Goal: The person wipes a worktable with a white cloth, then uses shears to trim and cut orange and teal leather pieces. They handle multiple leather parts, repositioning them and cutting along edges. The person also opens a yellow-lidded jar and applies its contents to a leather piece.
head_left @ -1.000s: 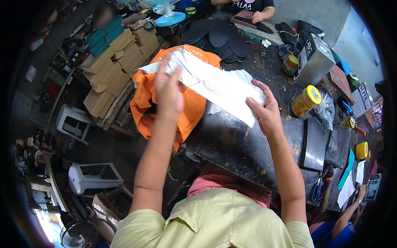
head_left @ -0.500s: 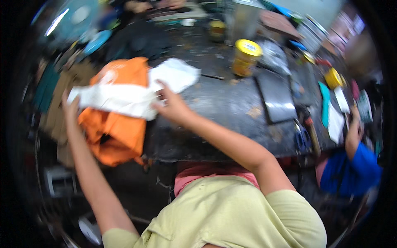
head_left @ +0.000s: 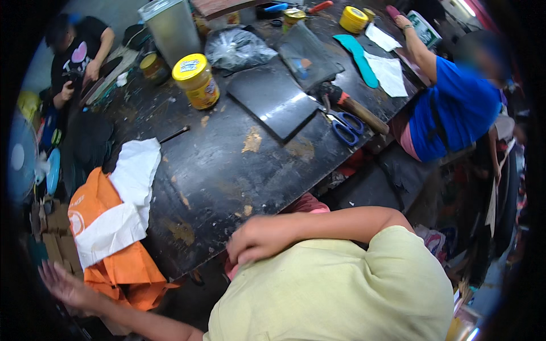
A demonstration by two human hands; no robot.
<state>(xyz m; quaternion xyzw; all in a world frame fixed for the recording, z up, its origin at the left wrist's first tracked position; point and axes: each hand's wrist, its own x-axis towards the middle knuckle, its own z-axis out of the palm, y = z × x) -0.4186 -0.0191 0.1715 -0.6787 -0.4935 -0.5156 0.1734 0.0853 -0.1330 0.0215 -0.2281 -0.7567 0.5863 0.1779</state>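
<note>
White sheets [head_left: 128,196] lie draped over an orange bag [head_left: 122,267] at the left end of the black worktable [head_left: 227,165]. My left hand [head_left: 65,284] is low at the left, below the bag, fingers spread, holding nothing. My right hand [head_left: 259,238] hangs at the table's near edge in front of my chest, fingers loosely curled, with nothing in it. Neither hand touches the sheets.
On the table stand a yellow-lidded jar [head_left: 196,79], a dark slab [head_left: 273,99], blue-handled scissors [head_left: 344,122], a hammer [head_left: 352,108], a tape roll [head_left: 352,17] and a teal insole [head_left: 358,57]. A person in blue [head_left: 455,108] sits at right; another in black [head_left: 74,54] at far left.
Both hands have let go of the white sheets, which now rest on the orange bag. My left hand dropped low to the left; my right hand drew back to my chest. The view swung right.
</note>
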